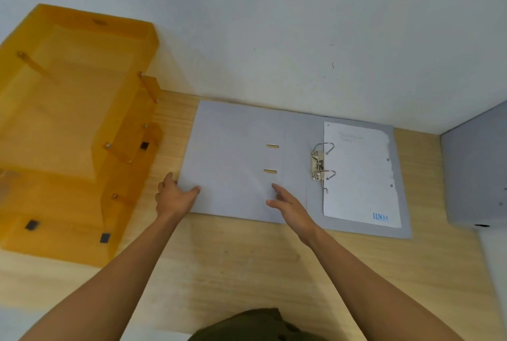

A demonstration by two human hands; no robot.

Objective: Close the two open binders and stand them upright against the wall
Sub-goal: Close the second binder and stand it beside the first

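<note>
A grey lever-arch binder (236, 154) lies open and flat on the wooden desk (247, 272), its far edge close to the white wall (274, 25). Its metal ring mechanism (319, 166) stands at the spine, with a white sheet (359, 176) on the right half. My left hand (174, 195) is at the left cover's near-left edge, thumb on top and fingers at the edge. My right hand (288, 204) hovers or rests over the left cover near the spine, fingers spread. A second grey binder (476, 167) shows at the right edge, seemingly closed.
An orange translucent stacked paper tray (71, 126) stands on the desk to the left, close beside the open binder and my left hand. Bare wood lies between the binder and the desk's near edge.
</note>
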